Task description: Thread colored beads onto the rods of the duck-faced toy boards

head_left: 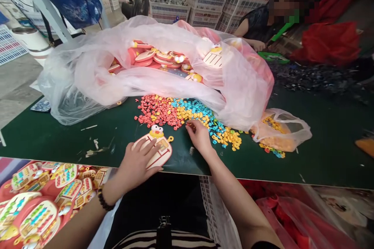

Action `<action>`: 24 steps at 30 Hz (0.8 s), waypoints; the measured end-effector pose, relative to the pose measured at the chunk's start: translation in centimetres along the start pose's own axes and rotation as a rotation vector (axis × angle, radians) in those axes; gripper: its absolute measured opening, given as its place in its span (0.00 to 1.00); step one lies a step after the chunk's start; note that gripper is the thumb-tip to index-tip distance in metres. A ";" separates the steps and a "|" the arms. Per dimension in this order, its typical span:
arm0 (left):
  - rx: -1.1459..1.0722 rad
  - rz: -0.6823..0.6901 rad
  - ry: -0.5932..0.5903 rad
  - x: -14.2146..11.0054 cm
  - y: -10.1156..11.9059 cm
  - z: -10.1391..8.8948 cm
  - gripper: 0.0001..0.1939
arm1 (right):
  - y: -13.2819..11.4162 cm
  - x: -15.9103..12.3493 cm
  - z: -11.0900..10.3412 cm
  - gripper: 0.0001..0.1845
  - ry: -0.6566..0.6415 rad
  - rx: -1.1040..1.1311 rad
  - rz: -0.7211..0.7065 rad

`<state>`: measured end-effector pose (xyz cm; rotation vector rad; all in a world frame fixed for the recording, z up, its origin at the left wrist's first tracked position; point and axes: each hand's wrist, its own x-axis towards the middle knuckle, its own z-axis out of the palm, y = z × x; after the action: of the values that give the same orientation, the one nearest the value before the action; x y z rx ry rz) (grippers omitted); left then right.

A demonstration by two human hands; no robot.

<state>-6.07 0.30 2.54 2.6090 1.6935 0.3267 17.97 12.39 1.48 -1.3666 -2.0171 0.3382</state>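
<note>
L hand [137, 162] lies on cream-and-pink duck-shaped plastic board [162, 155] on green counter [58, 136], fingers [147, 147] spread apart; R hand [200, 137] beside it, fingers [190, 125] bunched together at edge of red, blue and yellow bead pile [187, 113]

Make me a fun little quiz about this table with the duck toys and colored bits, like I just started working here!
1. What lies under the left hand? A) a plastic crate B) a duck-shaped toy plaque
2. True or false: the small pieces by the right hand on the green table top are all one color.
3. What does the left wrist wear?

Key: 1. B. 2. False: they are red, blue and yellow. 3. A dark beaded bracelet.
</note>
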 end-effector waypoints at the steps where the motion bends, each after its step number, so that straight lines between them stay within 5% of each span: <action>1: 0.011 -0.056 0.007 0.3 1.4 0.2 0.28 | -0.5 -0.2 -0.1 0.10 -0.010 0.079 0.009; 7: -0.073 -0.062 0.046 1.9 7.3 1.8 0.37 | -2.6 -3.0 -1.4 0.12 -0.071 0.156 -0.025; 12: -0.088 0.014 0.094 2.2 6.8 2.6 0.39 | -1.8 -4.4 -2.4 0.14 -0.030 0.016 0.005; 19: -0.206 0.025 0.184 2.6 6.3 4.5 0.39 | -1.4 -4.9 -0.7 0.19 -0.124 -0.273 -0.129; 24: -0.263 0.021 0.189 2.6 6.3 4.8 0.39 | -2.1 -7.3 -1.5 0.23 -0.191 -0.282 -0.151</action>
<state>1.52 0.49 -0.98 2.4701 1.5473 0.7626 19.12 4.75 0.98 -1.3794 -2.3826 0.1225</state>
